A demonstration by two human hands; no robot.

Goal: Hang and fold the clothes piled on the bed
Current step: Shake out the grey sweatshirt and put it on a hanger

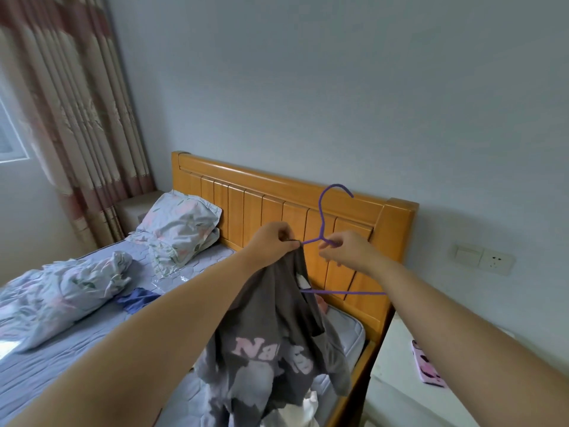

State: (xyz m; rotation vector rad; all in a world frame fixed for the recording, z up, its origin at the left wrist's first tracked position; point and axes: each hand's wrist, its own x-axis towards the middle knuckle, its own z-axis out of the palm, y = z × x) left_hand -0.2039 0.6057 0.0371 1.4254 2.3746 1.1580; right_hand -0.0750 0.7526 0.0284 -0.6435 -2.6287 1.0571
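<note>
Both hands are raised in front of the headboard [277, 208], each pinching something. The left hand [271, 240] has thumb and fingers clamped on the neck edge of the shirt [271, 340], right where one shoulder of the hanger [321, 223] enters the cloth. The right hand [341, 249], at 3 o'clock from the left and just apart from it, curls its fingers round the hanger where the neck meets the other shoulder. Purple and thin, the hanger has its hook rising toward 12 o'clock; its bottom bar runs out toward 3 o'clock from under the shirt.

Grey with pink letters and pale patches, the shirt hangs from the left hand toward 6 o'clock, over the bed [77, 343] near its right edge. White cloth [303, 411] lies under its hem. At 9 o'clock from the shirt a blue garment [138, 298] lies on the mattress, with a crumpled floral quilt [61, 294] beyond it and a pillow [178, 226] at 10 o'clock. Curtains [67, 97] hang at the far left. At 3 o'clock a wall socket [482, 258] sits on the wall, and a pink phone [426, 369] lies on a white surface at 4 o'clock.
</note>
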